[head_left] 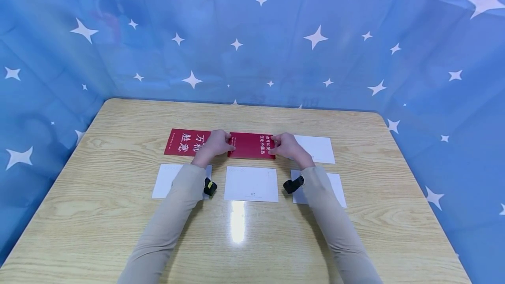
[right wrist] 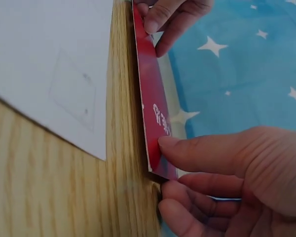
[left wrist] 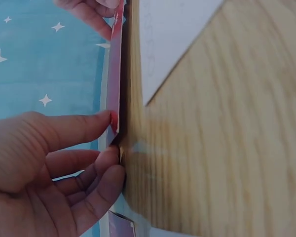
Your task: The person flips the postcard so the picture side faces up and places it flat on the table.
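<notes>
A red card with white characters lies at the middle of the wooden table, held at both short ends. My left hand pinches its left end; the left wrist view shows the thumb on the card's corner and the fingers curled under the edge. My right hand pinches the right end the same way, with its thumb on the card's face. A second red card lies to the left, partly under my left hand.
Several white cards lie around the red ones: one at the back right, one in front at centre, and one under each forearm. A blue star-patterned cloth walls the table on three sides.
</notes>
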The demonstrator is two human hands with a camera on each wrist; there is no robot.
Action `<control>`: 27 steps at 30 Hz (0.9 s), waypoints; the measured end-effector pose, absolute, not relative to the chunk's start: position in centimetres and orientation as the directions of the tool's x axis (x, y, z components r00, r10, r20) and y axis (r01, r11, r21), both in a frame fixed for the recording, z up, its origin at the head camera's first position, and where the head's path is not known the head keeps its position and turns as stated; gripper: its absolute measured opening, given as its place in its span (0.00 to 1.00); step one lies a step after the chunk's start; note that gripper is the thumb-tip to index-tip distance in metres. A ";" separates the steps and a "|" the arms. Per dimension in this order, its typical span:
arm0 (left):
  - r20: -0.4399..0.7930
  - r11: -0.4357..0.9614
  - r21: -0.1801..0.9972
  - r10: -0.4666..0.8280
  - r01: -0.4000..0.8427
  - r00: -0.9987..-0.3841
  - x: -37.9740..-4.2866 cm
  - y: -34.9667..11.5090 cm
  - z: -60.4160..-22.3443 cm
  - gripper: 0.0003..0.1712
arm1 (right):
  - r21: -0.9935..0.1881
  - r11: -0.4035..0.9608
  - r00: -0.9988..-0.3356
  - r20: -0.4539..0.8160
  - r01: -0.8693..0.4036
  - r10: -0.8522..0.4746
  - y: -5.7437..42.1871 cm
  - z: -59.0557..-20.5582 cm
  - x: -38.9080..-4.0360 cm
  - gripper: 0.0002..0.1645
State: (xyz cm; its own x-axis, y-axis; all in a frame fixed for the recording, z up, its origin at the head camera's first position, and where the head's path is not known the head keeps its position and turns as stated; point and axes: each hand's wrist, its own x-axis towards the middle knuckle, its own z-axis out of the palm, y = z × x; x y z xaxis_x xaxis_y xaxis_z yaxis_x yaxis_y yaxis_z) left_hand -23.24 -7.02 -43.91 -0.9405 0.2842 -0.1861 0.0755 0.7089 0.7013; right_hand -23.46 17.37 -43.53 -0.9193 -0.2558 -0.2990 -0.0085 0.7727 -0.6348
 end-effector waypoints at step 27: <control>-0.189 0.759 0.651 0.200 0.030 -0.962 -22.9 -6.3 -43.6 0.18 | -0.622 0.782 -0.930 -0.272 -0.026 -0.247 17.2 -43.6 -22.8 0.33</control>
State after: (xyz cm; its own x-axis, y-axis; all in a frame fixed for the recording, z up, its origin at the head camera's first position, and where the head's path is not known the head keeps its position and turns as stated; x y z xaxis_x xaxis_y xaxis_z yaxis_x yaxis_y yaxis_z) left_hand -22.88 -6.35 -43.65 -0.9615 0.1997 -0.1886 0.0299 0.7588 0.6507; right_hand -22.76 17.16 -43.60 -0.9303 -0.2465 -0.2717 -0.0256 0.7824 -0.6222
